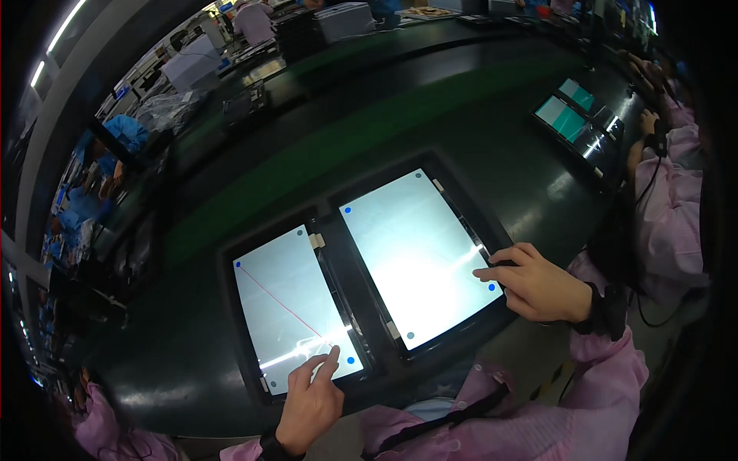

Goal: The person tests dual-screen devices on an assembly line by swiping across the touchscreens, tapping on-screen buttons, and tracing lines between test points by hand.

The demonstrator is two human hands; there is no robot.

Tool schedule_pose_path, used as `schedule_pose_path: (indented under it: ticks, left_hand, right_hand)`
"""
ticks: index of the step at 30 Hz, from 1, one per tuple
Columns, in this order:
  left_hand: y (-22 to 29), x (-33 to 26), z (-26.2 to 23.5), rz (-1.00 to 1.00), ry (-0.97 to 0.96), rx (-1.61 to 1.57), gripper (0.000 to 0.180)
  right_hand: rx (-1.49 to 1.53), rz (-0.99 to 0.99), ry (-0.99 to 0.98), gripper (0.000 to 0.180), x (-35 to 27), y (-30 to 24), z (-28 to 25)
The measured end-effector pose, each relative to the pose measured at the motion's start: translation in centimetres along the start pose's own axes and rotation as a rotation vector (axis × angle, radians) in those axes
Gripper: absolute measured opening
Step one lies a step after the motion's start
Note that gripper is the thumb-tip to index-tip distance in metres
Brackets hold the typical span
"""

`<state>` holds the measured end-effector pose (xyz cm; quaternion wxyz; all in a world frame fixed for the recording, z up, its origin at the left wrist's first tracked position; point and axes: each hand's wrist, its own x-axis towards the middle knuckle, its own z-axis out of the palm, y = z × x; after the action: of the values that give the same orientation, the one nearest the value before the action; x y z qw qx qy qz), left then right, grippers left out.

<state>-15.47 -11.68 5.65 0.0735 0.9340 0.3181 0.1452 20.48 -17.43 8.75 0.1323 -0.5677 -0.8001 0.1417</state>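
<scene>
Two tablets with lit white screens lie side by side on the dark table in front of me. A thin red line (278, 300) crosses the left tablet (265, 330) from a blue corner dot to the index fingertip of my left hand (311, 403), which rests on the glass near the lower right corner. On the right tablet (403, 246), my right hand (542, 288) has its index fingertip at the screen's right side, just above a blue dot (492, 287). Both hands hold nothing, their fingers partly stretched. Each screen bears blue and grey dots at its corners.
Several devices with green and white screens (565, 117) lie at the far right, beside a co-worker in a pink sleeve (676, 203). Another pink-sleeved person (104, 422) sits at the lower left. Across the table are dark stacked trays (296, 34) and a white bin (346, 21).
</scene>
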Motion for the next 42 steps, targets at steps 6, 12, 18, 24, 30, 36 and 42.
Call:
schedule_pose_path:
  ticks: [6,12,18,24,30,36,42]
  left_hand:
    - [0.5,-0.5,0.2,-0.03,0.048,-0.108,0.06]
    - [0.7,-0.8,-0.1,-0.04,0.0,-0.164,0.06]
    - [0.2,-0.7,0.2,-0.022,-0.03,-0.175,0.057]
    - [-0.5,-0.2,0.6,-0.092,0.2,-0.234,0.047]
    - [-1.0,-0.3,1.5,-0.327,0.478,-0.49,0.044]
    - [-0.9,-0.7,1.7,-0.329,0.551,-0.413,0.039]
    - [-0.5,-0.5,1.2,-0.346,0.493,-0.382,0.04]
  right_hand:
    - [0.008,0.073,-0.012,0.047,-1.7,-0.9,0.0]
    - [0.015,0.075,0.026,0.047,-1.5,-1.1,0.1]
    - [-0.021,0.06,0.025,0.044,-0.8,-1.6,-0.6]
    - [0.117,-0.132,0.156,0.04,6.3,-0.2,-1.4]
    - [0.035,-0.161,0.113,0.041,18.3,2.1,1.8]
    - [-0.02,-0.173,0.047,0.041,20.4,2.3,3.2]
    - [-0.027,-0.185,0.038,0.037,18.3,2.6,2.8]
